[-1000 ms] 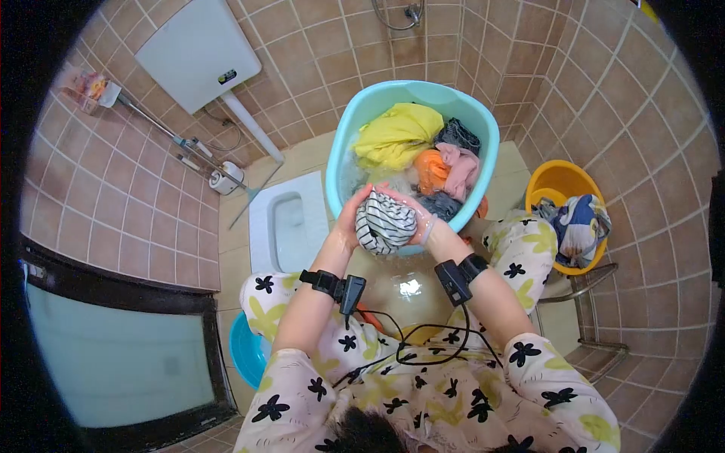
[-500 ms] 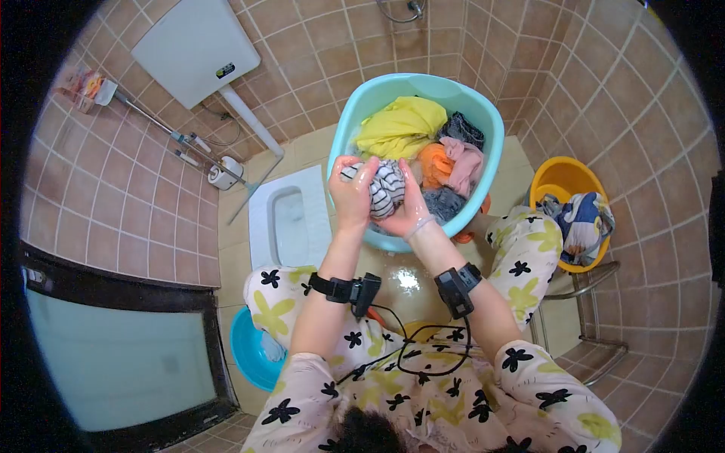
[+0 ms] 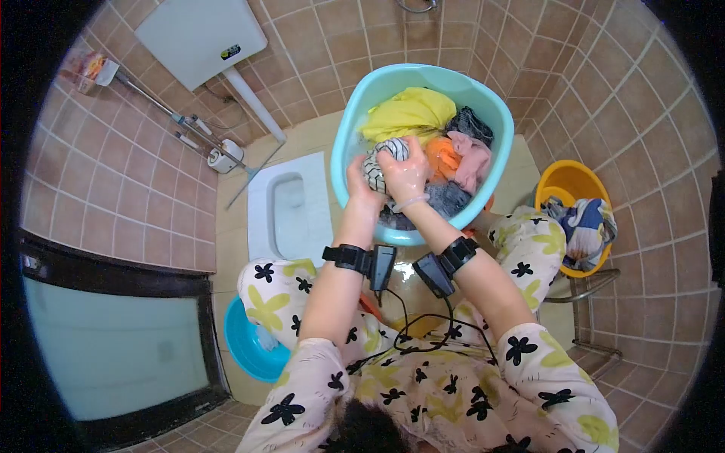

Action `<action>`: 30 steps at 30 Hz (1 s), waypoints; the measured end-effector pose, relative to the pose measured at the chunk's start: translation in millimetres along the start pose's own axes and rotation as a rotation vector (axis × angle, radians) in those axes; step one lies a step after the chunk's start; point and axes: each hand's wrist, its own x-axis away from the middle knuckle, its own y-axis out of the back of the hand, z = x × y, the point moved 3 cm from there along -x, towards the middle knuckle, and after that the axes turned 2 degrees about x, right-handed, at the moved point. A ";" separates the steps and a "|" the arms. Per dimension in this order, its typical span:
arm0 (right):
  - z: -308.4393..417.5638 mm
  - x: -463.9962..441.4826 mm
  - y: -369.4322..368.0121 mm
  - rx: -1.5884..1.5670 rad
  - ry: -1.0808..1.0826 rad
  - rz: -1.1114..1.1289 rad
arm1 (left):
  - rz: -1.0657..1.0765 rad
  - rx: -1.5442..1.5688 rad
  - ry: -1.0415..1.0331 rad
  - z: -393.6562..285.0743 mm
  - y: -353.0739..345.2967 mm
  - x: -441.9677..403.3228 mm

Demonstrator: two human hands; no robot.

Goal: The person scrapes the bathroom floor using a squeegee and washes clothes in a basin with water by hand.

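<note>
Bunched between my two hands is a wet black-and-white striped garment [image 3: 374, 170], held over the near left part of a light-blue tub [image 3: 505, 166]. My left hand [image 3: 363, 186] cups it from the left and below. My right hand [image 3: 408, 178] grips it from the right, fingers curled over its top. Both hands look wet. Inside the tub lie a yellow cloth [image 3: 411, 113], an orange cloth [image 3: 442, 158], a pink cloth [image 3: 474, 162], a dark patterned cloth [image 3: 470, 125] and a grey-blue cloth [image 3: 447, 198].
To the right stands a yellow bucket [image 3: 557, 177] with mixed clothes [image 3: 589, 226] hanging over its rim. A blue basin [image 3: 245, 355] is by my left leg. Left of the tub is a squat toilet [image 3: 291, 211], with a squeegee [image 3: 249, 175] nearby. Black cables [image 3: 423, 343] hang between my wrists.
The striped garment has been turned and balled up. My right hand has moved from its side to over its top, and my left hand has shifted lower beside it.
</note>
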 end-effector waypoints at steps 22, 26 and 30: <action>34.6 27.1 38.2 0.102 1.366 0.875 | 0.347 -1.081 0.669 8.7 -29.9 2.7; 4.7 27.2 31.9 0.110 1.467 0.890 | 0.277 -1.470 0.604 23.8 -28.1 -15.6; -28.7 32.6 22.0 0.161 1.565 0.923 | 0.326 -1.641 0.419 34.4 -13.7 -37.0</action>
